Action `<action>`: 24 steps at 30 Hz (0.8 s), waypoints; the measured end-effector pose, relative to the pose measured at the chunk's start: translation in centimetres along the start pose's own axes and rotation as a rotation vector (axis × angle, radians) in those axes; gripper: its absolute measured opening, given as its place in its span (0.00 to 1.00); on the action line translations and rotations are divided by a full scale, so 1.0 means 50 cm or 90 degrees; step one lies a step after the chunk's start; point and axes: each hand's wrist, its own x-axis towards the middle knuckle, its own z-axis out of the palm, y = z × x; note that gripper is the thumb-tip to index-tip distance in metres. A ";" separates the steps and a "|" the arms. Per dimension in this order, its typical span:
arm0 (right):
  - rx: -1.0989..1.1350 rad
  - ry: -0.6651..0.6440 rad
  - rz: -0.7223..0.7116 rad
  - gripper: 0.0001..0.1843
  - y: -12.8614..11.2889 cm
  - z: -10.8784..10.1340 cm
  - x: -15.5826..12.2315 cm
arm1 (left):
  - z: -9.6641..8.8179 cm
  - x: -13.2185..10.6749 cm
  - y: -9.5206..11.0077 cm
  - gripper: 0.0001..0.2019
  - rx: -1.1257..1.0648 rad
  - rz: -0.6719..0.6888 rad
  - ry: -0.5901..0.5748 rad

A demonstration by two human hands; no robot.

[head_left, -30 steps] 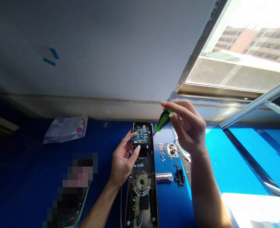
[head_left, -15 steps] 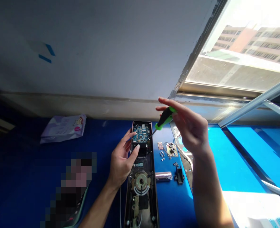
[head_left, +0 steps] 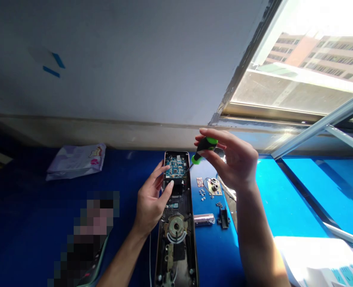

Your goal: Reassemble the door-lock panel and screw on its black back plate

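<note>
A long black device housing [head_left: 191,239] lies open on the blue table, with a blue circuit board [head_left: 176,166] at its far end and a round metal speaker [head_left: 176,226] lower down. My left hand [head_left: 152,197] grips the housing's left side, fingers by the board's edge and thumb on a black block below it. In my right hand [head_left: 234,157] is a green and black screwdriver [head_left: 202,151], tilted, its handle between thumb and fingers. Its shaft reaches down to the board's lower right edge; whether the tip sits in a screw is too small to tell.
Right of the housing lie small screws [head_left: 202,194], a small board with round parts [head_left: 214,187], a black bracket [head_left: 223,218] and a pink-wrapped cylinder [head_left: 204,219]. A purple packet [head_left: 77,161] lies at left, a pixelated object [head_left: 89,239] nearer. Metal bars [head_left: 316,123] cross at right.
My right hand's fingers have closed in around the screwdriver handle, which has turned a little. My left hand stays on the housing. The whole view has shifted slightly.
</note>
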 end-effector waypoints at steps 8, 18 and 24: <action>-0.068 -0.043 -0.018 0.19 -0.027 0.013 0.010 | 0.001 -0.001 0.003 0.22 -0.006 -0.001 -0.001; -0.026 -0.045 0.026 0.19 -0.035 -0.008 -0.008 | -0.001 0.001 0.004 0.19 0.048 0.013 0.009; -0.061 -0.057 0.033 0.23 -0.050 -0.024 -0.019 | -0.004 -0.003 0.007 0.18 0.081 0.044 0.000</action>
